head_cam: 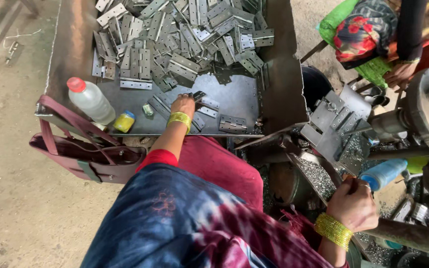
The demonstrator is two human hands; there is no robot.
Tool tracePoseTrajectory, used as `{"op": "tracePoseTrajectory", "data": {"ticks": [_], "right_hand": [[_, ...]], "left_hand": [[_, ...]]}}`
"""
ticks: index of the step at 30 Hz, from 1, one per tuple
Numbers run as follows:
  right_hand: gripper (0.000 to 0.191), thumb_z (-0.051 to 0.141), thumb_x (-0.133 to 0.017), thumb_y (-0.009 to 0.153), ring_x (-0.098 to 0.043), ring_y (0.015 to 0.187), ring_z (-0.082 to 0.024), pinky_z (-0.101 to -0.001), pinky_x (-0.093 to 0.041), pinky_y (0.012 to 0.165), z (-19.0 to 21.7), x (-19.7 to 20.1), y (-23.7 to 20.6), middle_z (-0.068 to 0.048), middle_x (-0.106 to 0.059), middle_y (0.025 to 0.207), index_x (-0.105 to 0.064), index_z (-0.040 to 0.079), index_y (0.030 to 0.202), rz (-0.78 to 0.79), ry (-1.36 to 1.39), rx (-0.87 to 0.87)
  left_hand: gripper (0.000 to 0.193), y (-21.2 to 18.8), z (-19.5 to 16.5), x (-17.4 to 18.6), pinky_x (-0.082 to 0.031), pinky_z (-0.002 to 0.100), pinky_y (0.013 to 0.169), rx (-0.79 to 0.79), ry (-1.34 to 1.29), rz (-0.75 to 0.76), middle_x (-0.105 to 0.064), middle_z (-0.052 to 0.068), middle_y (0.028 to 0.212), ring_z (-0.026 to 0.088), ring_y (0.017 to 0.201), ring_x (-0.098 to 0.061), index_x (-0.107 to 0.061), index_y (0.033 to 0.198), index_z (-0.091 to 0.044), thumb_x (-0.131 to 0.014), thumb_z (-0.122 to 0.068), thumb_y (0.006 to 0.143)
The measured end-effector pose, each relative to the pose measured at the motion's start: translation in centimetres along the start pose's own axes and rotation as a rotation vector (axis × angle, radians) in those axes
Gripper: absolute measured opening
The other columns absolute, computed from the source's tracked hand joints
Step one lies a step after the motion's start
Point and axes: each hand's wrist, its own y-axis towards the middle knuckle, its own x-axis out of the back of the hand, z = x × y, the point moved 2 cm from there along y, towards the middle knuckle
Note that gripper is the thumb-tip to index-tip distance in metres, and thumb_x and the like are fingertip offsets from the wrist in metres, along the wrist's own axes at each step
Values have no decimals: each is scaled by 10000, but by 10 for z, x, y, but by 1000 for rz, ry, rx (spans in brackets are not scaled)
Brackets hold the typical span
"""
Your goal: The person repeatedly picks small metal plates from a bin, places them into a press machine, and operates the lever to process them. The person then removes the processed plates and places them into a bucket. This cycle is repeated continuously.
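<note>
reaching left hand [183,104] over hinges [175,44]

Person, own clothing: blue and maroon tie-dye tunic with short red sleeve, lower centre of frame; dark pink trousers. Stacked yellow-gold bangles on each wrist; ring on one finger, right of frame.

Grey metal hinges [175,39], maroon handbag [88,156], red-capped clear bottle [90,99], gold bangles [332,230].

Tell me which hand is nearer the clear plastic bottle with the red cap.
Left. The left hand reaches among hinges just right of the bottle; the right hand is far off, by the machine.
</note>
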Motion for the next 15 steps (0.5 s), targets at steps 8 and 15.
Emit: {"op": "tracePoseTrajectory", "data": {"ticks": [8,15], "right_hand": [[162,319,-731,942,-706,775,-291,-425,-522,635,3,15,-35,-95,-740,920,-799,173,957,61,54,-18],[151,283,-696,900,-700,815,-317,-451,-541,657,-2,40,-40,-82,-721,946,-749,147,936,73,243,-144]], "left_hand": [[169,0,-23,25,-584,434,847,29,156,55,-771,153,987,317,1039,-707,-802,904,-85,-642,-135,879],[250,-56,-264,64,-536,453,797,-577,-597,91,-752,136,964,349,923,-699,-797,1022,-201,-807,-281,785]]}}
